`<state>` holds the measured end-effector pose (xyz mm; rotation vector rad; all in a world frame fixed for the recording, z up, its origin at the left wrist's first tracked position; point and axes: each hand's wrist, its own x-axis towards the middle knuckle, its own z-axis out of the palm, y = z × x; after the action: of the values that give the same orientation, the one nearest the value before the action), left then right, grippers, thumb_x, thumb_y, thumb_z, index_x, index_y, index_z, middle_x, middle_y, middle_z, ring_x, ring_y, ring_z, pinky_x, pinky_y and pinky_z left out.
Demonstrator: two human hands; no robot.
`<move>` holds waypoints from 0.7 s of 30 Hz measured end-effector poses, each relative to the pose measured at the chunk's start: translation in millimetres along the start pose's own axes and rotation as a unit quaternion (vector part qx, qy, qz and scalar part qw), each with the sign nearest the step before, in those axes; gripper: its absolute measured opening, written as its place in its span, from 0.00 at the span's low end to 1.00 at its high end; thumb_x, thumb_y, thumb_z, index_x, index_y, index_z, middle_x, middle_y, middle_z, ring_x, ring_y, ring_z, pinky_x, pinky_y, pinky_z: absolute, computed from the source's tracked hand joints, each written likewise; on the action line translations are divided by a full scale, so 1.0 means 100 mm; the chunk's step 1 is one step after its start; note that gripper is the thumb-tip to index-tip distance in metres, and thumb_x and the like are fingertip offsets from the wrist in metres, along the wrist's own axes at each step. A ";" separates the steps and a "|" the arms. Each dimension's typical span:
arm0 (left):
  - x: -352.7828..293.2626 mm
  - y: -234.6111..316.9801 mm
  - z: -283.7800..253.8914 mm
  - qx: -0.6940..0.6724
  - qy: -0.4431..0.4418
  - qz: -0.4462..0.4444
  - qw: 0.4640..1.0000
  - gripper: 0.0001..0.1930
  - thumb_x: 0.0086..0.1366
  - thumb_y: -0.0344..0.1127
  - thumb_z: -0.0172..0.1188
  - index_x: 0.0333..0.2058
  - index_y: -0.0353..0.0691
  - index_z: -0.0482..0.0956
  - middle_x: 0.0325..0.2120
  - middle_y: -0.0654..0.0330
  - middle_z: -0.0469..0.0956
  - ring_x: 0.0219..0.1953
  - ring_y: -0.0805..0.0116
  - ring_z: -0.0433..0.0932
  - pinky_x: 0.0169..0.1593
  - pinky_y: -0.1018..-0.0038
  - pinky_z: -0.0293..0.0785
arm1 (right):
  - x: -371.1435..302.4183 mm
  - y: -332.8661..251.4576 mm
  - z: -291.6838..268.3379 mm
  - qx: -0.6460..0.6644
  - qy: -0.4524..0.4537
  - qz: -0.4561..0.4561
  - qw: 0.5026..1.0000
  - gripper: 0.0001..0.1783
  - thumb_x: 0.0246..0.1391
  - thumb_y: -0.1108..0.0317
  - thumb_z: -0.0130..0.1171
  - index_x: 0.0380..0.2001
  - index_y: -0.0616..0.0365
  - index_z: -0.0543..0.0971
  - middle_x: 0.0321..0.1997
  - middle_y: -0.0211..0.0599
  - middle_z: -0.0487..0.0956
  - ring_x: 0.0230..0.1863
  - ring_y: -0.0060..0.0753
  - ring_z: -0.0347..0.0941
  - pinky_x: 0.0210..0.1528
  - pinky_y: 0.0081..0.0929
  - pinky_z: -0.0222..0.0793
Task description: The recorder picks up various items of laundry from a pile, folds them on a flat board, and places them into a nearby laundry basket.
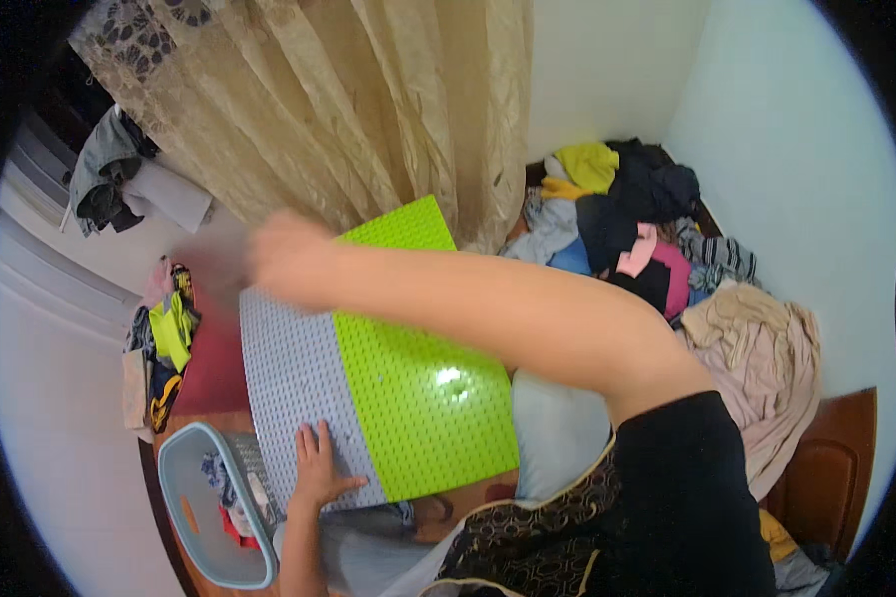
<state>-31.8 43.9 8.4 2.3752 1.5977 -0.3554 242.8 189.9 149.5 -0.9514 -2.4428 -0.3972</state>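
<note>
A large dimpled board (413, 418), half grey and half bright green, lies in front of me over my legs. My left hand (319, 470) is open, its fingers spread on the near grey part. My right arm reaches across the board to the far left, hiding part of it. My right hand (291, 261) is above the board's far left corner, smeared by motion, so its fingers cannot be made out. Beside it is a dark red surface or cloth (212, 348), partly blurred; whether the hand touches it, I cannot tell.
A light blue plastic basket (201, 430) with some clothes stands at the lower left. Small clothes (172, 333) are piled beyond it. A big heap of clothes (632, 224) lies at the far right, near a beige cloth (752, 358). A gold curtain (398, 109) hangs behind the board.
</note>
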 end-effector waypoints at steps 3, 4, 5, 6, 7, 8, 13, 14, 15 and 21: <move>0.10 0.15 0.09 0.013 -0.052 -0.004 0.999 0.67 0.31 0.57 0.72 0.61 0.32 0.35 0.59 0.31 0.33 0.63 0.36 0.34 0.63 0.56 0.37 | -1.41 1.09 0.28 -0.049 -0.051 0.216 0.974 0.09 0.36 0.67 0.56 0.27 0.54 0.76 0.31 0.36 0.74 0.40 0.41 0.69 0.41 0.39 0.63; 0.15 0.16 0.15 0.005 -0.063 0.005 0.998 0.68 0.30 0.58 0.72 0.60 0.31 0.35 0.59 0.29 0.32 0.62 0.33 0.33 0.62 0.51 0.38 | -1.92 1.31 0.35 -0.060 -0.014 0.285 0.956 0.10 0.37 0.67 0.55 0.27 0.55 0.77 0.29 0.41 0.75 0.37 0.44 0.71 0.39 0.40 0.66; 0.24 0.21 0.20 -0.002 -0.075 0.017 0.997 0.68 0.30 0.59 0.71 0.60 0.30 0.35 0.58 0.27 0.31 0.61 0.31 0.32 0.60 0.45 0.38 | -2.49 1.56 0.52 -0.078 -0.029 0.366 0.927 0.10 0.37 0.68 0.55 0.28 0.54 0.77 0.30 0.41 0.76 0.38 0.44 0.71 0.39 0.40 0.67; 0.26 0.19 0.22 -0.005 -0.071 0.017 0.997 0.68 0.30 0.59 0.71 0.60 0.30 0.35 0.58 0.27 0.31 0.61 0.31 0.32 0.60 0.45 0.38 | -2.89 1.62 0.59 -0.080 -0.113 0.442 0.886 0.10 0.38 0.66 0.55 0.26 0.59 0.76 0.32 0.44 0.75 0.35 0.47 0.71 0.36 0.41 0.66; 0.32 0.21 0.26 -0.005 -0.090 0.032 0.995 0.69 0.31 0.60 0.70 0.60 0.29 0.33 0.58 0.27 0.29 0.61 0.30 0.29 0.59 0.42 0.37 | -3.35 1.69 0.69 -0.103 -0.154 0.467 0.864 0.11 0.38 0.66 0.55 0.27 0.61 0.76 0.32 0.46 0.75 0.37 0.47 0.71 0.38 0.40 0.68; 0.33 0.20 0.27 -0.002 -0.111 0.041 0.993 0.69 0.31 0.61 0.69 0.59 0.28 0.31 0.57 0.26 0.26 0.61 0.29 0.27 0.58 0.39 0.36 | -3.72 1.68 0.85 -0.088 -0.147 0.501 0.848 0.11 0.38 0.67 0.55 0.27 0.60 0.76 0.31 0.47 0.75 0.38 0.47 0.72 0.40 0.41 0.68; 0.32 0.12 0.23 0.019 -0.168 0.020 0.985 0.70 0.33 0.65 0.66 0.58 0.24 0.28 0.56 0.25 0.23 0.59 0.27 0.23 0.57 0.39 0.34 | -4.56 1.53 1.62 0.039 -0.396 0.525 0.753 0.15 0.41 0.62 0.56 0.37 0.48 0.78 0.57 0.48 0.60 0.52 0.48 0.64 0.46 0.41 0.67; 0.34 0.12 0.19 0.014 -0.200 0.017 0.980 0.71 0.34 0.67 0.64 0.57 0.23 0.24 0.55 0.25 0.19 0.59 0.28 0.19 0.58 0.40 0.30 | -4.62 1.47 1.71 0.043 -0.399 0.523 0.752 0.15 0.41 0.62 0.56 0.37 0.48 0.78 0.57 0.48 0.60 0.52 0.48 0.64 0.46 0.41 0.67; 0.35 0.12 0.18 0.008 -0.232 0.014 0.973 0.72 0.35 0.68 0.63 0.55 0.22 0.21 0.54 0.26 0.15 0.58 0.28 0.16 0.58 0.42 0.27 | -4.68 1.40 1.79 0.041 -0.395 0.516 0.759 0.15 0.42 0.63 0.55 0.37 0.49 0.78 0.58 0.47 0.59 0.53 0.47 0.62 0.47 0.41 0.66; 0.38 0.10 0.22 0.004 -0.246 0.008 0.969 0.72 0.36 0.69 0.61 0.55 0.21 0.21 0.54 0.24 0.16 0.58 0.27 0.16 0.58 0.42 0.26 | -4.97 1.37 2.19 0.033 -0.356 0.564 0.744 0.16 0.43 0.67 0.54 0.38 0.58 0.76 0.61 0.43 0.56 0.55 0.46 0.59 0.50 0.41 0.63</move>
<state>-9.5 65.4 -23.9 2.0794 1.3386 -0.8687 583.0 107.3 -288.4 -2.6089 -1.8107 0.5899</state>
